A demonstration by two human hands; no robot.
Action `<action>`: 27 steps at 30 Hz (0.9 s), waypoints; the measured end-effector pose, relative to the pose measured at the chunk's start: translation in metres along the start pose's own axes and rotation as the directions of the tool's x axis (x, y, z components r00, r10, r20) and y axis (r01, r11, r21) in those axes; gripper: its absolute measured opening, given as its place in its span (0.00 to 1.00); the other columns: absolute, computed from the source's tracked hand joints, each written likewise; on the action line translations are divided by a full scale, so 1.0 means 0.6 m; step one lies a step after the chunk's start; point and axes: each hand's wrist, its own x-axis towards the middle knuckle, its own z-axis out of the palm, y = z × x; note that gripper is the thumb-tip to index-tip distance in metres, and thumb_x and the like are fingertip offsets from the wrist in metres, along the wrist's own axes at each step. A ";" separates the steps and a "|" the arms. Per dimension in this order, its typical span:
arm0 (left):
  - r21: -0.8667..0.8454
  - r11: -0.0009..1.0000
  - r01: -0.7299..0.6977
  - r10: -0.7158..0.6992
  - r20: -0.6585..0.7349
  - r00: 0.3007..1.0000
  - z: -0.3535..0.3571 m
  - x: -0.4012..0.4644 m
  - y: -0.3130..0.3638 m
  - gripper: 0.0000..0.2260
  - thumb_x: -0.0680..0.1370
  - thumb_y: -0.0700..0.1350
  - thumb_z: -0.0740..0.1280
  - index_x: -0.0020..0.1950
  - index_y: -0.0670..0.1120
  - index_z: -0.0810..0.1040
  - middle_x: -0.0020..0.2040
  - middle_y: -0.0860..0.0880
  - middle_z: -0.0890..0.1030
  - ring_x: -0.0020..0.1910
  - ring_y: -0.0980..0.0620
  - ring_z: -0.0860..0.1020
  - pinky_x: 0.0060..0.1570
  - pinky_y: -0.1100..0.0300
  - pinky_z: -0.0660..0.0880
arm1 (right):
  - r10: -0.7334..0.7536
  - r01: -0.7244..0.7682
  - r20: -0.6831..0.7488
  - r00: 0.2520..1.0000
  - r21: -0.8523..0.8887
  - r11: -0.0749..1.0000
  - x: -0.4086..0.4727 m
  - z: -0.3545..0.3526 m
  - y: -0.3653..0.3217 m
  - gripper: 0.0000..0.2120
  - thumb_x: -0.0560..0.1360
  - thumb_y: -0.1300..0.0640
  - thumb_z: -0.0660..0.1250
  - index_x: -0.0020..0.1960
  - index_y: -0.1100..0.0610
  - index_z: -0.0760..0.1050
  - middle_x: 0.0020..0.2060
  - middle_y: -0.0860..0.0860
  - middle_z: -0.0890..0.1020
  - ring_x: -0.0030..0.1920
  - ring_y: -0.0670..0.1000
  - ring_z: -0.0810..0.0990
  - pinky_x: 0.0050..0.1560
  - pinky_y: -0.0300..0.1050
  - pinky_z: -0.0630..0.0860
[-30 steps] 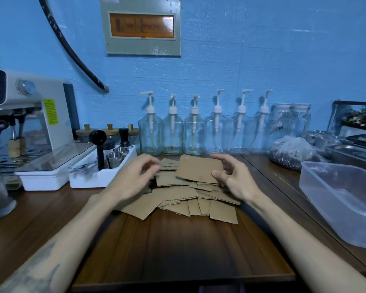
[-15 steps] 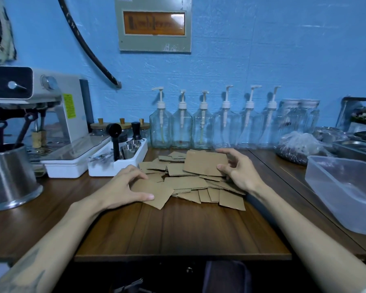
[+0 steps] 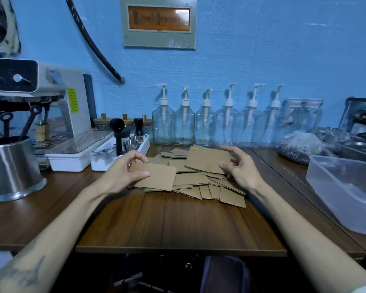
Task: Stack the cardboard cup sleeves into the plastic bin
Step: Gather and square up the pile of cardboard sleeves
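Left hand (image 3: 123, 173) pinches a flat cardboard sleeve (image 3: 154, 176) by its left edge, thumb on top, fingers curled over the far edge; sleeve raised just above the pile. Right hand (image 3: 240, 168) grips a second sleeve (image 3: 207, 160) at its right edge, thumb under the near edge, fingers curled past the far corner, sleeve tilted. Between and under both hands: loose pile of sleeves (image 3: 201, 185) on the wooden table (image 3: 178, 225), overlapping, count unclear. Clear plastic bin (image 3: 347, 191) well apart to the right, cut off by the frame edge; nothing visible inside it. No readable writing: yellow label (image 3: 72, 100) on the espresso machine (image 3: 57, 98) too small, orange wall panel (image 3: 159, 17) blurred. Row of clear pump bottles (image 3: 205, 121) along the blue wall, steel canister (image 3: 12, 166) at left, white tray (image 3: 118, 153) of tools partly hidden behind left hand.
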 end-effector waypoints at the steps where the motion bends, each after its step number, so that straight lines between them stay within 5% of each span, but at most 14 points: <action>1: 0.008 1.000 -0.015 0.015 -0.016 1.000 0.002 0.001 0.004 0.15 0.73 0.35 0.74 0.55 0.45 0.74 0.50 0.46 0.76 0.41 0.59 0.76 0.42 0.64 0.74 | 0.000 0.000 -0.002 1.000 0.008 1.000 0.000 0.000 0.001 0.21 0.77 0.61 0.71 0.64 0.42 0.75 0.31 0.58 0.78 0.30 0.47 0.78 0.65 0.59 0.73; 3: -0.038 0.999 -0.023 0.022 -0.024 0.999 0.008 0.003 0.010 0.18 0.74 0.32 0.71 0.58 0.45 0.71 0.50 0.44 0.72 0.38 0.61 0.78 0.35 0.67 0.76 | -0.002 0.002 -0.006 1.000 0.021 1.000 0.002 -0.001 0.004 0.21 0.76 0.61 0.71 0.63 0.42 0.75 0.30 0.58 0.77 0.29 0.45 0.77 0.66 0.58 0.74; 7: -0.144 0.990 -0.004 0.004 -0.005 1.000 0.015 0.014 0.019 0.28 0.74 0.32 0.71 0.69 0.48 0.64 0.54 0.44 0.75 0.28 0.44 0.78 0.23 0.56 0.77 | -0.012 0.012 0.001 1.000 0.030 0.999 0.005 -0.002 0.008 0.21 0.76 0.61 0.71 0.62 0.40 0.75 0.30 0.56 0.76 0.28 0.45 0.76 0.63 0.51 0.76; 14: -0.377 0.926 -0.032 -0.037 -0.175 0.984 0.039 0.059 0.051 0.32 0.69 0.39 0.78 0.69 0.54 0.68 0.49 0.47 0.86 0.47 0.51 0.85 0.39 0.62 0.80 | -0.038 0.037 0.011 0.999 0.049 0.998 0.008 0.002 0.008 0.22 0.76 0.61 0.71 0.60 0.37 0.75 0.31 0.57 0.76 0.31 0.51 0.79 0.55 0.50 0.76; 19: -0.193 0.981 0.007 -0.007 0.004 1.000 0.097 0.082 0.062 0.25 0.71 0.40 0.76 0.66 0.47 0.73 0.55 0.50 0.84 0.54 0.55 0.82 0.50 0.62 0.80 | -0.044 0.043 0.023 0.999 0.026 0.999 0.009 0.004 0.012 0.21 0.76 0.60 0.71 0.62 0.39 0.75 0.30 0.56 0.77 0.44 0.59 0.83 0.68 0.51 0.71; 24: 0.049 0.991 -0.125 0.118 0.125 0.985 0.130 0.078 0.045 0.23 0.74 0.42 0.74 0.63 0.58 0.71 0.56 0.59 0.79 0.55 0.65 0.77 0.52 0.74 0.72 | -0.066 0.065 0.043 0.997 0.035 0.997 0.009 0.005 0.013 0.22 0.78 0.63 0.68 0.63 0.38 0.75 0.30 0.53 0.75 0.37 0.54 0.81 0.56 0.45 0.80; 27: 0.013 0.986 -0.166 0.165 0.043 0.985 0.124 0.077 0.041 0.24 0.73 0.42 0.75 0.61 0.64 0.72 0.56 0.63 0.78 0.55 0.70 0.75 0.52 0.77 0.69 | -0.094 0.092 0.059 0.994 0.041 0.995 0.009 0.007 0.010 0.23 0.78 0.64 0.67 0.65 0.41 0.75 0.35 0.63 0.79 0.33 0.51 0.75 0.48 0.34 0.76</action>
